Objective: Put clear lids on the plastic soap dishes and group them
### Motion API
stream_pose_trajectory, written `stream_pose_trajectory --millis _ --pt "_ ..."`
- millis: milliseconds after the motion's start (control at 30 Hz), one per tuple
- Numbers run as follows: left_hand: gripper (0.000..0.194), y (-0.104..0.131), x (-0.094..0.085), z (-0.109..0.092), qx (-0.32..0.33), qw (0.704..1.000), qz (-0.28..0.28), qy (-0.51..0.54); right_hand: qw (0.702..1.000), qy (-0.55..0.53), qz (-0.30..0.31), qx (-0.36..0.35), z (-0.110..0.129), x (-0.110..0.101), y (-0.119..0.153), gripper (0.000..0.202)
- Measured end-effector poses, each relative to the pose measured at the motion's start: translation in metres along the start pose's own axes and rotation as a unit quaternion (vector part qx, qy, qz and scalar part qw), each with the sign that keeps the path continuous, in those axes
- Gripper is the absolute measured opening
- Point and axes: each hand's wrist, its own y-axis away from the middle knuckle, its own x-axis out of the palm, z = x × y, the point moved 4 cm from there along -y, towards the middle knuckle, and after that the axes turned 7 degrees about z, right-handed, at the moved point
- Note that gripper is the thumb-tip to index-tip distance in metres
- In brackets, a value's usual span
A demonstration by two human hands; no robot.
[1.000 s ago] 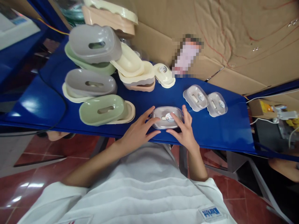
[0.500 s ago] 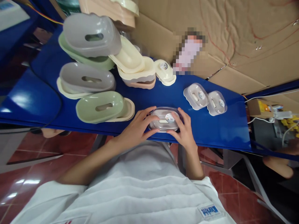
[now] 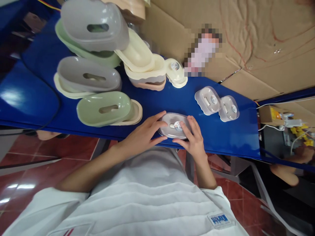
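Note:
A small oval box with a clear lid and a round sticker [image 3: 173, 132] sits at the front edge of the blue table. Around its left end curve the fingers of my left hand [image 3: 145, 132], gripping it. My right hand [image 3: 194, 139] grips the right end, with a finger on the sticker. To the right stand two similar lidded boxes, one [image 3: 208, 101] touching the other [image 3: 229, 108]. A cream lidded box [image 3: 175, 72] lies farther back.
Green [image 3: 104, 109] and grey [image 3: 88, 75] oval trays with slots lie at left on the blue table [image 3: 231, 139]. Cream trays [image 3: 137, 49] are stacked behind. Brown cardboard [image 3: 172, 29] lines the back. At far right shows another person's arm [image 3: 285, 173].
The view has shifted slightly, so the left trays sit lower-left and larger. My right fingers have moved a little on the lid. Both hands remain on the box.

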Motion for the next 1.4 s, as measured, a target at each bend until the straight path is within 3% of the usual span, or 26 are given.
stream_pose_trajectory --millis 133,267,400,600,767,900,1100,1200,1300,1400 --pt "0.049 -0.003 -0.001 -0.003 0.003 1.0 0.004 -0.014 0.998 -0.017 0.042 0.036 0.005 0.002 0.002 0.107" --pt "0.055 -0.005 -0.001 -0.005 0.004 1.0 0.017 -0.022 0.999 -0.017 0.007 0.051 0.005 0.003 0.007 0.104" --pt "0.055 -0.005 -0.002 -0.002 -0.005 0.999 0.025 -0.019 0.999 -0.014 0.013 0.047 0.006 0.005 0.006 0.1" --pt "0.064 -0.003 0.004 0.005 -0.025 0.999 0.022 -0.038 0.995 0.032 0.06 0.075 0.0 0.002 -0.006 0.078" --pt "0.073 -0.001 0.008 0.008 -0.062 0.996 0.028 -0.057 0.973 0.149 0.024 0.177 -0.032 -0.016 -0.012 0.068" --pt "0.068 0.0 0.01 0.004 -0.061 0.994 0.041 -0.087 0.96 0.192 -0.012 0.202 -0.066 -0.03 -0.012 0.065" --pt "0.041 0.005 0.004 -0.01 0.022 0.987 -0.009 -0.161 0.946 0.223 -0.044 0.23 -0.113 -0.045 -0.03 0.064" --pt "0.028 0.014 -0.006 -0.017 0.063 0.983 -0.059 -0.163 0.969 0.181 -0.048 0.162 -0.1 -0.041 -0.064 0.067" --pt "0.023 0.02 -0.014 -0.017 0.057 0.977 -0.114 -0.173 0.995 0.1 0.012 0.004 -0.057 -0.02 -0.115 0.067" --pt "0.024 0.021 -0.012 -0.015 0.063 0.971 -0.126 -0.191 0.992 0.051 0.062 -0.098 -0.018 0.003 -0.171 0.07"
